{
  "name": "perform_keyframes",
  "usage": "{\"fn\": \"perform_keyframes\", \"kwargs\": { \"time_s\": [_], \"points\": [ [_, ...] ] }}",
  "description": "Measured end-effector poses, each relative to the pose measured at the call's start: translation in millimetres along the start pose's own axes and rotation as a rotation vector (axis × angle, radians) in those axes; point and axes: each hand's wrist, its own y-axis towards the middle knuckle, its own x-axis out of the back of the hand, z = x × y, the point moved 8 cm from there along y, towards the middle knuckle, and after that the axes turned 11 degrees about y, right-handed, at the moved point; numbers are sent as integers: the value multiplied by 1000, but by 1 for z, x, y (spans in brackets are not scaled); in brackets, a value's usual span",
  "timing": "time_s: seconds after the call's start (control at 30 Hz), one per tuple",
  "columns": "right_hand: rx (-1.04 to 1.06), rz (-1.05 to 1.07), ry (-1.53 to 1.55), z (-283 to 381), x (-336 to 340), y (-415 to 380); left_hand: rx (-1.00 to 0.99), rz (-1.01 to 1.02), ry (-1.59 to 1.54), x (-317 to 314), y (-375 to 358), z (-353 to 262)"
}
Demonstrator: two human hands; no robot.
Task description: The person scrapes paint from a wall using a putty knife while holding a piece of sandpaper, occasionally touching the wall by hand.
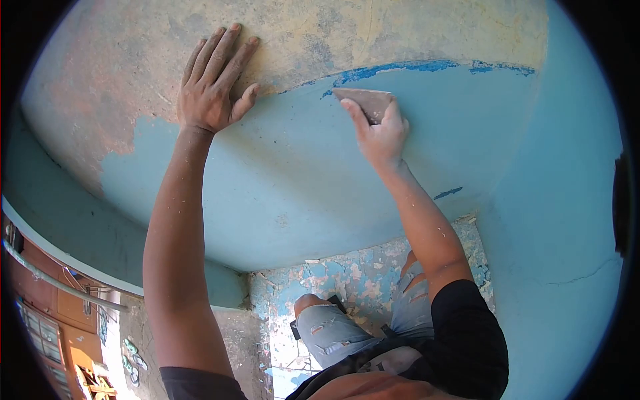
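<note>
My left hand (212, 87) lies flat on the bare, scraped part of the wall (287, 40), its fingers spread and pointing up. To its right, my right hand (385, 137) grips a flat scraper (369, 103), thumb on one side of the blade. The scraper's upper edge rests against the wall, just below a jagged strip of darker blue paint (407, 67). Light blue paint (300, 173) covers the wall below that strip. The blade hides the paint directly behind it.
Paint flakes litter the floor (353, 270) around my knees. Another blue wall (567, 200) with a thin crack stands at the right. A curved ledge (73, 260) runs along the left, and beyond it are sandals (133, 357) and a wooden door (73, 307).
</note>
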Motion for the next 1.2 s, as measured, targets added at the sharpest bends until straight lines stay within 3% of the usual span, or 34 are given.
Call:
{"fn": "perform_keyframes", "kwargs": {
  "time_s": [0.07,0.13,0.17,0.4,0.5,0.57,0.67,0.77,0.9,1.0,1.07,1.1,1.17,1.2],
  "points": [
    [-92,-57,20,-9,2,5,4,12,17,0,0,-1],
    [-55,-79,131,-6,-2,3,3,34,36,0,-2,1],
    [29,-18,1,9,-7,-2,2,26,26,0,-1,1],
    [-16,-82,69,-2,1,11,1,18,23,0,-1,0],
    [83,22,-37,12,-1,17,5,19,30,0,-1,0],
    [-26,-84,4,-1,9,24,5,12,22,0,0,1],
    [130,-32,-1,14,-6,8,6,25,24,1,-1,0],
    [9,-33,-14,0,5,25,7,24,24,1,-2,-1],
    [29,-42,16,8,2,24,2,34,26,3,1,-1],
    [149,73,-55,16,-2,24,2,23,19,3,0,-1],
    [-114,-86,52,6,13,38,3,18,15,3,2,0],
    [-120,-86,54,3,11,29,-1,25,7,4,1,-1],
    [79,158,-28,16,-15,11,-2,26,14,4,1,0],
    [81,158,-31,13,-13,11,2,26,16,3,1,-1]
  ]
}}
